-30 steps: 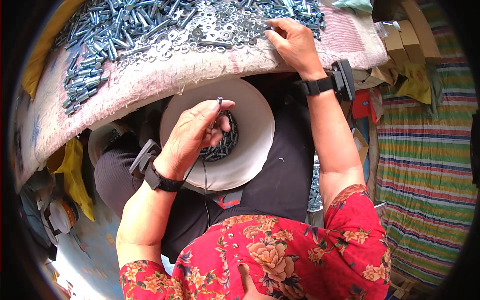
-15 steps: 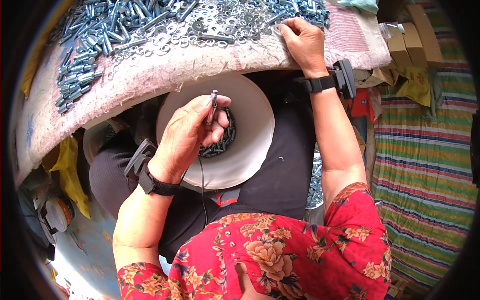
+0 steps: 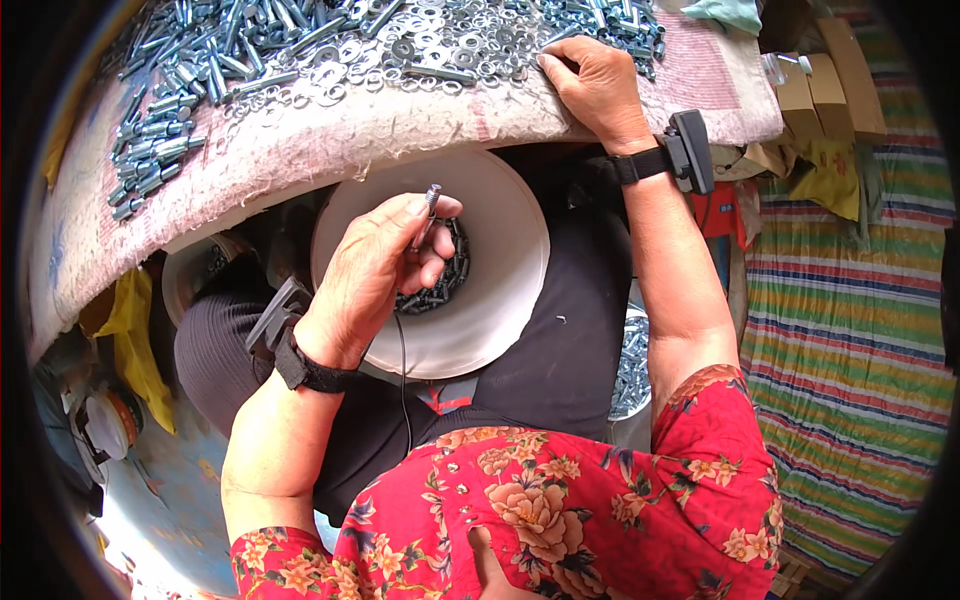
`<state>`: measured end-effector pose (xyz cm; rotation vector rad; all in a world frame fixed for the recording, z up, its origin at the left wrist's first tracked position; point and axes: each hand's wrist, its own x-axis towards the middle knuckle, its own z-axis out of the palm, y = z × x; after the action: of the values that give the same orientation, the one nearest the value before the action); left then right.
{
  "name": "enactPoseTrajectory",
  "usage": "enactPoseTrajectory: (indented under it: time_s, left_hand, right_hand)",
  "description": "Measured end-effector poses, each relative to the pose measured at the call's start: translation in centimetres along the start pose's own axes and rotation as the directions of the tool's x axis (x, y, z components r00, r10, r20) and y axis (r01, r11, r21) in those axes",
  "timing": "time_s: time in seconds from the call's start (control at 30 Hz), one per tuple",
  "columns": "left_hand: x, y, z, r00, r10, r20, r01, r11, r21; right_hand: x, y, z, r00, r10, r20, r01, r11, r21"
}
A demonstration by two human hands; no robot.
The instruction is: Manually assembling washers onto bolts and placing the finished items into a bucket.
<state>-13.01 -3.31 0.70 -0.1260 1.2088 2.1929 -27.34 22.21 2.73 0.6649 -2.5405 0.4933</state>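
Observation:
Over a white bucket [image 3: 505, 290], my left hand [image 3: 370, 255] is closed round a metal bolt [image 3: 432, 196]. Its threaded end points up past my thumb and fingertips. At the right end of a heap of loose washers [image 3: 430, 50], my right hand [image 3: 602, 88] rests on the cloth-covered table [image 3: 330, 135]. Thumb and forefinger are pressed together there; whatever lies between them is hidden. Inside the bucket, partly behind my left hand, is a pile of dark bolt-like pieces [image 3: 440, 285].
Many bolts [image 3: 215, 70] are heaped across the table's far left, with stacked ones [image 3: 155, 150] nearer its edge. Beside my right thigh stands a container of metal parts [image 3: 630, 365]. Cardboard boxes [image 3: 812, 95] and a striped sheet [image 3: 850, 330] are at the right.
My right hand has slid a little to the left along the washers' edge. The bolt in my left hand leans slightly more to the right; that hand stays over the bucket.

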Motion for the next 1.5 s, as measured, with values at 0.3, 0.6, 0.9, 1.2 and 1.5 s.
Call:
enactPoseTrajectory:
  time_s: [0.3, 0.6, 0.9, 1.2, 1.5]
  left_hand:
    - [-0.1, 0.2, 0.3, 0.999, -0.027, 0.017, 0.028, 0.999, -0.017]
    - [0.0, 0.1, 0.3, 0.999, -0.037, 0.016, 0.037, 0.999, -0.015]
    - [1.0, -0.2, 0.8, 0.984, 0.171, 0.049, -0.166, 0.981, -0.101]
    - [1.8, 0.1, 2.8, 0.958, 0.252, 0.135, -0.223, 0.955, -0.196]
    - [1.6, 0.0, 2.8, 0.947, 0.276, 0.163, -0.264, 0.960, -0.092]
  right_hand:
    - [-0.5, 1.4, -1.2, 0.988, 0.022, -0.154, -0.041, 0.991, -0.126]
    - [0.4, 0.4, -0.7, 0.983, -0.107, 0.148, 0.105, 0.994, 0.020]
    - [-0.7, -1.4, 0.7, 0.971, -0.049, -0.234, 0.052, 0.999, 0.007]
    - [-6.0, -13.2, -1.1, 0.932, 0.115, -0.343, 0.018, 0.933, 0.361]
    - [-6.0, -13.6, -1.8, 0.915, 0.070, -0.396, 0.049, 0.958, 0.283]
